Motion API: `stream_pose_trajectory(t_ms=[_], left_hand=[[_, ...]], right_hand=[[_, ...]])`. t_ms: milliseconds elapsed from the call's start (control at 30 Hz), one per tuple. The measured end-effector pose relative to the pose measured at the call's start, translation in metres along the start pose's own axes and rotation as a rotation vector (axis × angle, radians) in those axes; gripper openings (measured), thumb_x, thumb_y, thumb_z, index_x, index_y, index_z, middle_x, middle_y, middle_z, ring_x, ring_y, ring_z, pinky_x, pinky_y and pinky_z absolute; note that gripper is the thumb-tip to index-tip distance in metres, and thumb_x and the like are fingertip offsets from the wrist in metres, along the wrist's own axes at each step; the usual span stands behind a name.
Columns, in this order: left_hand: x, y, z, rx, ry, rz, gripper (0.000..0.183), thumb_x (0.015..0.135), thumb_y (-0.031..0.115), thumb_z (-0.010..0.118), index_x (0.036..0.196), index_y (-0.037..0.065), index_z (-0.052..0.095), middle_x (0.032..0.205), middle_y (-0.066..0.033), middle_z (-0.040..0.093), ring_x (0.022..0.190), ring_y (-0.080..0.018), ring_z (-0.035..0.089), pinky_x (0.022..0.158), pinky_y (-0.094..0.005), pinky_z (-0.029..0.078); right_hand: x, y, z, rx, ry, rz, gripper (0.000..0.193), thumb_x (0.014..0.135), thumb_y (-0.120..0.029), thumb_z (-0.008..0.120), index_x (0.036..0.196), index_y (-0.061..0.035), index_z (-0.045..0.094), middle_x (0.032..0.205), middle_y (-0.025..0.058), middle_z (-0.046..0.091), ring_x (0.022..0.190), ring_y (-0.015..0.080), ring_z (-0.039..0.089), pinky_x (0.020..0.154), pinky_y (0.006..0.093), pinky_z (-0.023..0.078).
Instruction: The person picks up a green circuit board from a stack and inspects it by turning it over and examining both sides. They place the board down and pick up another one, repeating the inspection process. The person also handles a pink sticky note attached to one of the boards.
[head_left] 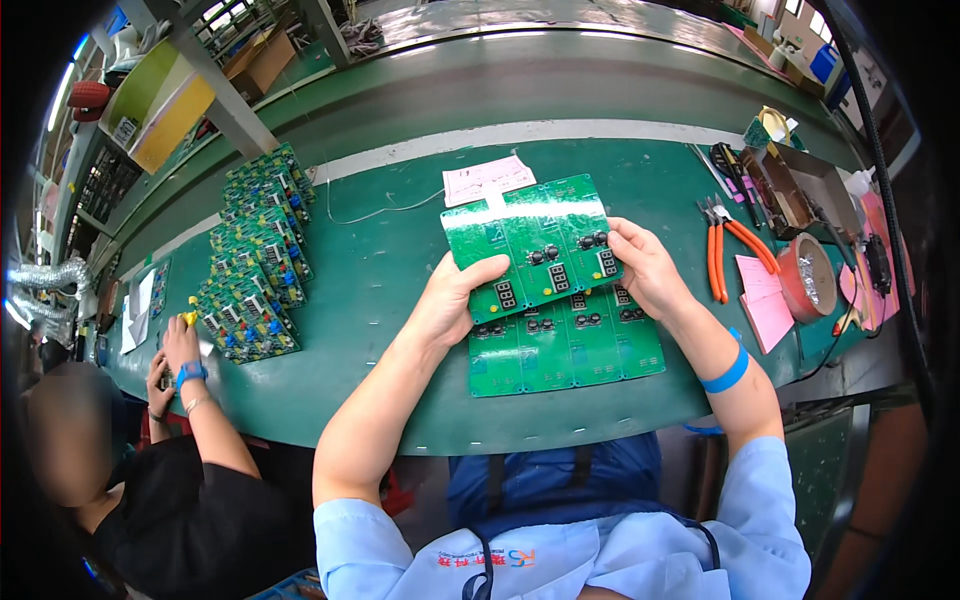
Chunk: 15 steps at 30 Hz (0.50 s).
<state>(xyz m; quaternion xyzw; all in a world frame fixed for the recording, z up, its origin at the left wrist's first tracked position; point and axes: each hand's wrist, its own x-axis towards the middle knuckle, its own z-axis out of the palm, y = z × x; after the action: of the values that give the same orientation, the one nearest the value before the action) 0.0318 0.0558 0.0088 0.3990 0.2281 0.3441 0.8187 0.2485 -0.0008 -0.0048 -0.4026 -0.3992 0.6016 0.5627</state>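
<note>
Between both hands I hold a green circuit board by its left and right edges, tilted, with small black digit displays and round black parts on its face. My left hand grips the left edge, thumb lying on the front. At the right edge my right hand has its thumb on the face near a display; its other fingers are mostly behind the board. Beneath it, a second green circuit board with similar parts lies on the green table mat, its far part covered by the held board.
Several stacked populated boards stand at the left. A co-worker works there. Behind the held board lies a paper slip. On the right are orange-handled pliers, pink papers, a tape roll and a brown tray.
</note>
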Motion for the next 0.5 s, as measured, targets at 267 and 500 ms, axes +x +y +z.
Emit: stream_pose_trajectory(t_ms=[267,500], left_hand=[[0.0016,0.0003,-0.001,0.07,0.016,0.014,0.04,0.073,0.011,0.06,0.108,0.0,0.044,0.101,-0.0086,0.053,0.09,-0.0158,0.053,0.078,-0.0297,0.044],[0.0016,-0.0013,-0.0076,-0.008,0.044,0.0,0.035,0.075,0.011,0.057,0.107,0.0,0.044,0.099,-0.009,0.053,0.087,-0.0154,0.054,0.076,-0.0297,0.046]], right_hand=[[0.001,-0.0009,-0.0002,-0.046,-0.002,-0.032,0.027,0.088,-0.017,0.04,0.108,0.0005,0.043,0.096,0.005,0.054,0.085,0.0102,0.053,0.075,0.0246,0.044],[-0.0052,-0.0006,0.0049,-0.123,-0.03,-0.146,0.027,0.086,-0.019,0.043,0.105,0.0001,0.045,0.093,0.0038,0.055,0.083,0.0086,0.053,0.072,0.022,0.044]])
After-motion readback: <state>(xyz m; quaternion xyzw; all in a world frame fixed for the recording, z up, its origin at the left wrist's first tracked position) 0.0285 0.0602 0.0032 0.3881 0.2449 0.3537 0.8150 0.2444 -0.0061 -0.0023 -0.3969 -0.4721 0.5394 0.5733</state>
